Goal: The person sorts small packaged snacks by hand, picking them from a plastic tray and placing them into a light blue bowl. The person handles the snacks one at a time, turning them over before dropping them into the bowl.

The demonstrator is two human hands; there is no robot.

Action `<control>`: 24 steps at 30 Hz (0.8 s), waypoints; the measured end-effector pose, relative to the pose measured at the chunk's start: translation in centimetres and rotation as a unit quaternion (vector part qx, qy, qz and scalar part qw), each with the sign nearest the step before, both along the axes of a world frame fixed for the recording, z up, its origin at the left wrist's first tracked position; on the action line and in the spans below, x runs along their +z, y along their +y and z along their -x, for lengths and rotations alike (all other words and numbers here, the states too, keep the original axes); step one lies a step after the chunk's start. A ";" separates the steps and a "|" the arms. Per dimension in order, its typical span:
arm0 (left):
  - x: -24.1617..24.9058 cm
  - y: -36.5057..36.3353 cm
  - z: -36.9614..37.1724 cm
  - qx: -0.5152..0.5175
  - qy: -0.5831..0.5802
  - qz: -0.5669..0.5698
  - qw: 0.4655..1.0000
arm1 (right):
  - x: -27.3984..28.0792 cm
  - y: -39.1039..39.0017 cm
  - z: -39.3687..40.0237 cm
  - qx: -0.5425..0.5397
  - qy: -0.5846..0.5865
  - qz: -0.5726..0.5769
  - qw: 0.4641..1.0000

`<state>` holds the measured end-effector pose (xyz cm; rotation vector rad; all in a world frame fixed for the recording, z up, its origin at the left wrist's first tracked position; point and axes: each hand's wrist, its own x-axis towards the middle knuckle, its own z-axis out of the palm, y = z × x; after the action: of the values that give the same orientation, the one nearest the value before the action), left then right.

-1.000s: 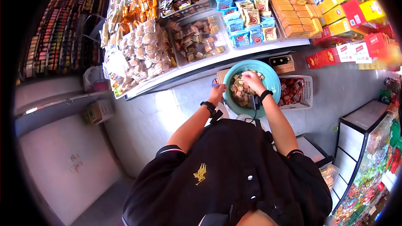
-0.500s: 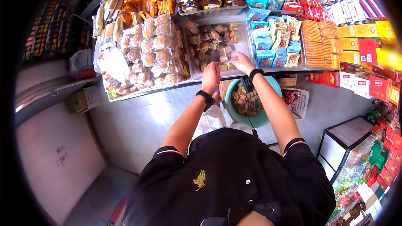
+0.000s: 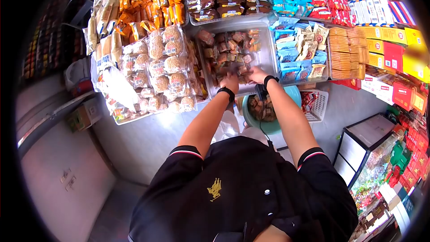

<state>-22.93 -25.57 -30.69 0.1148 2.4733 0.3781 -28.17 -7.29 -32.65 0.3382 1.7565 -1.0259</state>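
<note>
Left hand: over the near left part of the tray, back upward, fingers bent down toward the wrapped pieces; whether it grips one cannot be told. Right hand: just beside it on the right, at the near edge of the tray, fingers bent and close together; any grip is likewise unclear. Wrapped pieces: in the tray, in a loose heap beyond both hands and around the left fingertips, with bare tray floor beyond the right hand. Black watch: on the left wrist. Black band: on the right wrist. Black device: just on the near side of the right hand, partly hidden, a thin cord below it. Tub, teal, round: lower than the right hand and nearer the body, holding more small pieces. Basket, white: right of the tub, with red packets. Bagged round biscuits: left of the left hand. Blue packets and cream packets: right of the right hand, orange biscuits farther right. Brown packets: beyond both hands, past the tray.
</note>
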 end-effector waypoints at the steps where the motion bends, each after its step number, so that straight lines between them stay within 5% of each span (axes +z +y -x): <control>1: -0.7 -0.1 0.0 -0.010 -0.003 0.006 1.000 | -0.2 0.0 0.0 0.010 0.017 -0.002 1.000; 8: -1.1 0.0 0.3 -0.008 0.005 0.024 1.000 | 1.2 -1.2 -0.2 0.041 0.028 0.095 0.994; 11: -2.9 -0.3 -0.7 -0.011 0.064 0.022 0.998 | 6.5 -3.9 1.3 0.135 0.003 -0.010 0.991; 17: -7.2 -0.8 -1.5 -0.009 0.129 -0.044 0.991 | 0.5 -2.6 0.1 0.043 -0.001 0.139 0.989; 19: -11.8 -0.9 -2.3 -0.055 0.205 -0.056 0.976 | -1.5 -2.6 -0.6 0.005 -0.027 0.138 0.990; 21: -14.2 -1.0 -2.4 -0.019 0.160 -0.115 0.980 | -0.9 -2.7 -0.7 0.008 -0.030 0.121 0.992; 24: -8.2 -2.0 -1.4 0.007 0.067 -0.136 0.988 | 2.9 -2.8 -0.5 0.029 0.000 0.117 0.993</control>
<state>-21.53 -27.59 -38.94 0.2428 2.5421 0.7342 -27.68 -10.10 -29.76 0.1394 1.6168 -1.1752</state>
